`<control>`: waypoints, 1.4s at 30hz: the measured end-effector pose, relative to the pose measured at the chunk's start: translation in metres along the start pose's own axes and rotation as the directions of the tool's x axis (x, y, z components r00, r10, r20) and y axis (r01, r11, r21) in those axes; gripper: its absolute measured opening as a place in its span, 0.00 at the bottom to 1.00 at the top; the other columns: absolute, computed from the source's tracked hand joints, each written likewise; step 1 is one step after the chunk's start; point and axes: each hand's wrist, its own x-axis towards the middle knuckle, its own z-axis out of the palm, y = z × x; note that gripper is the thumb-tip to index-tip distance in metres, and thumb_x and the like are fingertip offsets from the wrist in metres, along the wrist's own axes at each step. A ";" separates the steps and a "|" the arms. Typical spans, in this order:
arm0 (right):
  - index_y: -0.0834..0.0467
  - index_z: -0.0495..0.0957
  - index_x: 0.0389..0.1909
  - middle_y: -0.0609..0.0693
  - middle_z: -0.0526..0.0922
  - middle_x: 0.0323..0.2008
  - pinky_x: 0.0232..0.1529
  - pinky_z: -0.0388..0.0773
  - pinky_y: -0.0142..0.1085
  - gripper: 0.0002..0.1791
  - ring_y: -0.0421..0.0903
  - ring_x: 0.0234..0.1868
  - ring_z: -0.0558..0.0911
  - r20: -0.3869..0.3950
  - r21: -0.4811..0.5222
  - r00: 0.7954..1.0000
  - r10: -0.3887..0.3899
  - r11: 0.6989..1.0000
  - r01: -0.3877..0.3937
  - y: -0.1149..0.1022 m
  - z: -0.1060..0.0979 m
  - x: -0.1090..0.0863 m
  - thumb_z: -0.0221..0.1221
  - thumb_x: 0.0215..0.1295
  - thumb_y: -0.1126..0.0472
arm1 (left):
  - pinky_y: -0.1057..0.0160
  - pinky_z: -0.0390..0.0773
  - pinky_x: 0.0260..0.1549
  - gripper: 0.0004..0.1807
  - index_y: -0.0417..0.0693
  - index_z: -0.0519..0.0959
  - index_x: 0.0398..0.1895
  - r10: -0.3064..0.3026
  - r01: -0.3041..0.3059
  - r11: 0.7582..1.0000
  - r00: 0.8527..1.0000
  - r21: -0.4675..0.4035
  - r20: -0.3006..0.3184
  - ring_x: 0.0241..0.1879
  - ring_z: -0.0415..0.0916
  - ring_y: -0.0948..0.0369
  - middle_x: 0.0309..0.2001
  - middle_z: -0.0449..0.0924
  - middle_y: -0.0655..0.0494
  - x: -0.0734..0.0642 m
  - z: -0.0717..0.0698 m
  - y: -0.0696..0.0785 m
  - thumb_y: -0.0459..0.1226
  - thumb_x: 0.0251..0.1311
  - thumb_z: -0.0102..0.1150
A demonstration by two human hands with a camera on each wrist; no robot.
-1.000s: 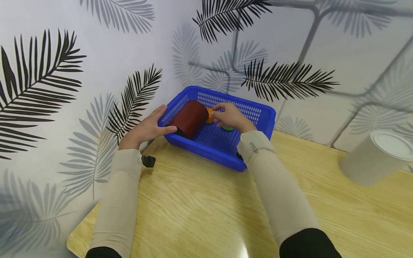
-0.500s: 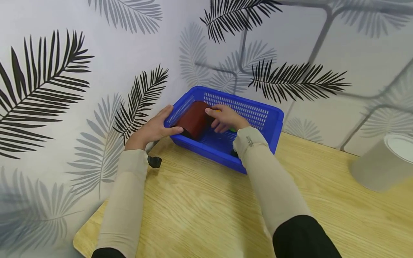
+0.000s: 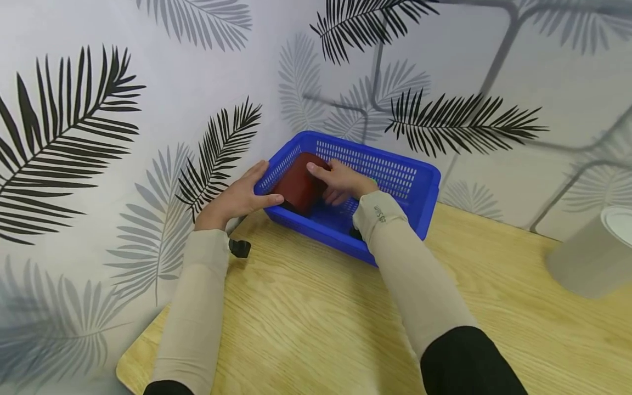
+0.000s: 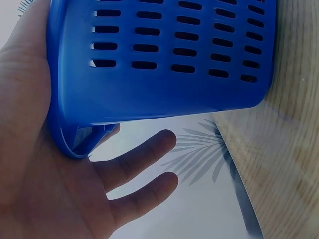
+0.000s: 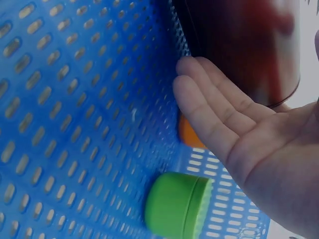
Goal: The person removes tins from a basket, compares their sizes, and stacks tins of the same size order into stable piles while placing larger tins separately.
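A blue plastic basket (image 3: 316,233) stands on the table against the wall. My left hand (image 3: 236,198) rests on its left corner, thumb over the near rim. In the left wrist view two fingers (image 4: 147,196) stretch out straight below the rim. Inside the basket lies a dark red cylinder (image 3: 298,184). My right hand (image 3: 340,180) holds the right end of the cylinder, thumb on top and fingers below. In the right wrist view an orange object (image 5: 189,133) is partly hidden behind the fingers, and a small round green object with a ribbed edge (image 5: 174,204) lies nearby.
A grey-white canister with a white lid (image 3: 592,255) stands on the wooden table (image 3: 296,318) at the right. The leaf-patterned wall (image 3: 197,66) rises directly behind the basket. Something black (image 3: 355,233) shows in the basket beside the right cuff.
My right hand has gone from the orange object leftward to the cylinder and laid its thumb over it. The cylinder's right end has shifted slightly. My left hand stays at the basket's corner.
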 end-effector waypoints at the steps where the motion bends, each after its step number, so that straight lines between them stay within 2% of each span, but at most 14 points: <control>1: 0.63 0.57 0.69 0.71 0.80 0.49 0.45 0.82 0.55 0.41 0.65 0.44 0.85 -0.006 0.005 1.000 -0.005 1.000 0.005 -0.002 0.001 0.001 0.49 0.73 0.34 | 0.39 0.43 0.72 0.63 0.57 0.38 0.83 -0.003 0.003 1.000 1.000 -0.002 -0.003 0.79 0.31 0.53 0.82 0.32 0.60 -0.001 -0.001 -0.001 0.66 0.56 0.64; 6: 0.63 0.58 0.64 0.68 0.75 0.55 0.46 0.82 0.56 0.39 0.65 0.45 0.85 -0.060 0.041 0.996 -0.060 0.997 0.063 -0.009 0.006 0.004 0.52 0.72 0.35 | 0.40 0.44 0.72 0.62 0.56 0.38 0.83 -0.007 0.007 1.000 1.000 -0.014 -0.010 0.79 0.32 0.52 0.82 0.32 0.58 -0.006 -0.007 -0.003 0.65 0.56 0.66; 8: 0.63 0.59 0.60 0.67 0.74 0.54 0.47 0.81 0.57 0.38 0.65 0.45 0.85 -0.100 0.055 0.990 -0.095 0.993 0.101 -0.011 0.008 0.004 0.54 0.70 0.35 | 0.40 0.45 0.72 0.63 0.55 0.38 0.83 -0.006 0.006 1.000 1.000 -0.017 -0.012 0.79 0.32 0.53 0.82 0.32 0.58 -0.008 -0.009 -0.004 0.64 0.56 0.66; 14: 0.60 0.58 0.51 0.63 0.71 0.49 0.49 0.78 0.58 0.34 0.66 0.46 0.78 -0.214 0.098 0.954 -0.211 0.967 0.235 -0.017 0.011 0.003 0.63 0.66 0.39 | 0.41 0.43 0.72 0.63 0.56 0.38 0.83 -0.008 0.008 1.000 1.000 -0.021 -0.016 0.79 0.30 0.55 0.82 0.31 0.60 -0.013 -0.012 -0.008 0.66 0.56 0.65; 17: 0.59 0.59 0.51 0.60 0.70 0.48 0.46 0.78 0.54 0.35 0.59 0.46 0.76 -0.242 0.048 0.936 -0.257 0.960 0.276 -0.020 0.013 0.002 0.66 0.63 0.39 | 0.42 0.42 0.73 0.63 0.57 0.38 0.83 -0.012 0.011 1.000 1.000 -0.015 -0.021 0.79 0.30 0.55 0.81 0.31 0.61 -0.015 -0.014 -0.009 0.66 0.56 0.65; 20: 0.57 0.61 0.54 0.59 0.73 0.49 0.46 0.76 0.52 0.37 0.55 0.46 0.75 -0.249 0.018 0.926 -0.284 0.955 0.297 -0.021 0.014 0.002 0.68 0.61 0.39 | 0.43 0.43 0.73 0.63 0.57 0.38 0.83 -0.010 0.010 1.000 1.000 -0.005 -0.027 0.79 0.31 0.55 0.82 0.31 0.61 -0.017 -0.015 -0.011 0.67 0.56 0.65; 24: 0.55 0.64 0.61 0.58 0.73 0.54 0.51 0.76 0.56 0.37 0.55 0.50 0.77 -0.242 0.059 0.923 -0.300 0.945 0.323 -0.023 0.016 0.002 0.69 0.60 0.40 | 0.42 0.43 0.73 0.62 0.57 0.38 0.83 -0.014 0.014 1.000 0.999 -0.002 -0.031 0.79 0.31 0.55 0.82 0.31 0.60 -0.019 -0.016 -0.013 0.65 0.57 0.65; 27: 0.52 0.66 0.65 0.57 0.73 0.59 0.54 0.76 0.56 0.34 0.55 0.53 0.77 -0.238 0.073 0.915 -0.326 0.933 0.352 -0.023 0.015 0.003 0.65 0.65 0.41 | 0.42 0.43 0.73 0.61 0.57 0.38 0.83 -0.014 0.014 1.000 0.999 -0.002 -0.035 0.79 0.31 0.55 0.82 0.32 0.60 -0.020 -0.017 -0.013 0.64 0.58 0.65; 31: 0.51 0.64 0.71 0.56 0.72 0.63 0.56 0.74 0.53 0.31 0.54 0.57 0.76 -0.219 0.033 0.913 -0.345 0.932 0.361 -0.023 0.014 0.002 0.54 0.74 0.41 | 0.43 0.44 0.73 0.60 0.58 0.38 0.83 -0.012 0.012 1.000 0.999 0.006 -0.042 0.79 0.31 0.56 0.82 0.32 0.61 -0.019 -0.017 -0.012 0.63 0.58 0.65; 33: 0.51 0.61 0.73 0.56 0.71 0.64 0.56 0.74 0.52 0.33 0.54 0.58 0.75 -0.223 -0.002 0.916 -0.334 0.939 0.343 -0.022 0.013 -0.001 0.51 0.75 0.40 | 0.43 0.44 0.73 0.60 0.58 0.39 0.83 -0.011 0.011 1.000 0.999 0.004 -0.040 0.79 0.31 0.57 0.82 0.33 0.61 -0.017 -0.016 -0.010 0.63 0.59 0.65; 38: 0.53 0.54 0.78 0.59 0.70 0.65 0.53 0.77 0.56 0.46 0.56 0.59 0.74 -0.245 -0.021 0.932 -0.266 0.963 0.269 -0.015 0.008 -0.009 0.59 0.68 0.36 | 0.44 0.44 0.73 0.60 0.59 0.39 0.83 0.004 -0.005 1.000 1.000 -0.008 -0.028 0.79 0.32 0.58 0.82 0.33 0.63 -0.009 -0.007 -0.007 0.64 0.58 0.64; 42: 0.54 0.52 0.78 0.59 0.69 0.65 0.51 0.79 0.57 0.52 0.57 0.60 0.74 -0.223 -0.005 0.949 -0.224 0.973 0.229 -0.008 0.006 -0.011 0.66 0.61 0.35 | 0.45 0.43 0.73 0.61 0.59 0.39 0.83 0.008 -0.008 1.000 1.000 -0.007 -0.022 0.79 0.32 0.58 0.82 0.33 0.63 -0.006 -0.001 -0.007 0.66 0.57 0.64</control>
